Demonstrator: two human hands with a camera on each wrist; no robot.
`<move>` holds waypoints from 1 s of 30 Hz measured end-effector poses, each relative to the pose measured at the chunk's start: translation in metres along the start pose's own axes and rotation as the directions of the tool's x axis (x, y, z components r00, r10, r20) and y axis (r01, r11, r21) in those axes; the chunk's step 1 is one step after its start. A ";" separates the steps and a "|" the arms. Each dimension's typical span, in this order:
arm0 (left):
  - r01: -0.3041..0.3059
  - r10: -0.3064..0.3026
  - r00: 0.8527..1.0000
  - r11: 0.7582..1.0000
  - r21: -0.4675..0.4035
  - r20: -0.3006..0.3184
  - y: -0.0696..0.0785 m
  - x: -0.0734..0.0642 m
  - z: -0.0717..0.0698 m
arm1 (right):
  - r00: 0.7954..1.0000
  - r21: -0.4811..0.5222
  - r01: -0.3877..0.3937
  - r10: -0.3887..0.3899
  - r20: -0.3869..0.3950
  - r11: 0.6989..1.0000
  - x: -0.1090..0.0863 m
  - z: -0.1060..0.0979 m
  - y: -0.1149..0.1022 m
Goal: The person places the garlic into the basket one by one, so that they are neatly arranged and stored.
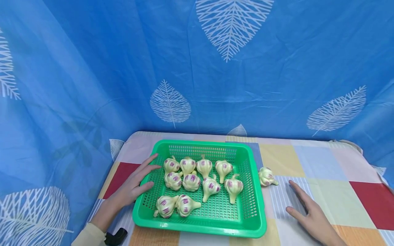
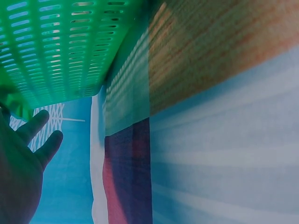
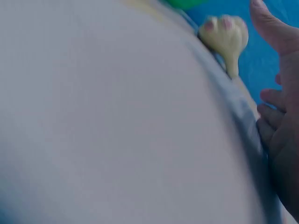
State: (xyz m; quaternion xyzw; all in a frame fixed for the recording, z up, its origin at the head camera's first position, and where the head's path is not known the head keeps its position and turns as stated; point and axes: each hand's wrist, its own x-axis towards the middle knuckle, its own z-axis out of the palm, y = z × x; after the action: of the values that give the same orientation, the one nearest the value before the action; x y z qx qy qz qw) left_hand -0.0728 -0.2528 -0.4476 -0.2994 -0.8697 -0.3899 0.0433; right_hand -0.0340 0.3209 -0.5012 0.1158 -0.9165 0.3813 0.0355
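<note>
A green plastic basket (image 1: pixel 200 232) with slotted walls stands on the table and holds several garlic bulbs (image 1: pixel 210 187) with purple streaks. At its left rim is my left hand (image 1: pixel 135 182), its fingers extended and their tips over the edge. One more garlic bulb (image 1: pixel 266 176) lies outside, close by the basket's right wall. My right hand (image 1: pixel 311 213) is to the right of that bulb, thumb and fingers spread apart and nothing held. In the right wrist view the loose bulb (image 3: pixel 226 39) shows beyond the hand (image 3: pixel 285 107), apart from it.
A patchwork-patterned cloth (image 1: pixel 326 191) covers the table. Behind and to the left hangs a blue curtain (image 1: pixel 209 92) with white leaf prints. A small black object (image 1: pixel 116 236) sits by the left sleeve (image 1: pixel 89 235).
</note>
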 end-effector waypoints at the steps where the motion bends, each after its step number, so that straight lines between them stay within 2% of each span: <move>1: -0.002 0.002 1.000 1.000 -0.001 0.000 0.000 0.000 0.000 | 1.000 0.029 -0.006 0.006 -0.011 1.000 0.001 0.001 0.004; 6: -0.016 0.016 1.000 1.000 0.003 -0.009 0.000 0.000 -0.001 | 0.999 0.202 0.022 -0.016 -0.031 0.979 0.015 0.002 0.018; 12: 0.005 -0.005 1.000 1.000 -0.007 -0.004 -0.003 0.000 -0.001 | 0.994 0.279 0.096 -0.104 0.014 0.956 0.041 0.001 0.025; 17: 0.004 -0.004 1.000 1.000 0.008 0.000 -0.003 -0.001 0.000 | 0.987 0.256 0.129 -0.149 0.059 0.958 0.063 0.004 0.027; 24: -0.021 0.021 1.000 1.000 0.023 -0.011 -0.003 -0.001 0.001 | 0.977 0.166 0.108 -0.136 0.164 0.980 0.090 0.007 0.022; 27: -0.018 0.018 1.000 1.000 0.021 -0.009 -0.004 -0.001 0.002 | 0.972 0.124 0.108 -0.131 0.196 0.986 0.098 0.010 0.018; 30: 0.000 0.000 1.000 1.000 0.020 -0.006 -0.004 -0.001 0.002 | 0.968 0.126 0.106 -0.132 0.215 0.986 0.105 0.014 0.012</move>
State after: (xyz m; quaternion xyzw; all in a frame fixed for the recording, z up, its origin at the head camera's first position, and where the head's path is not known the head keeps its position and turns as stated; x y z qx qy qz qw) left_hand -0.0739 -0.2544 -0.4518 -0.2979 -0.8735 -0.3820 0.0491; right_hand -0.1385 0.2999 -0.5033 0.2145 -0.8828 0.4147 -0.0511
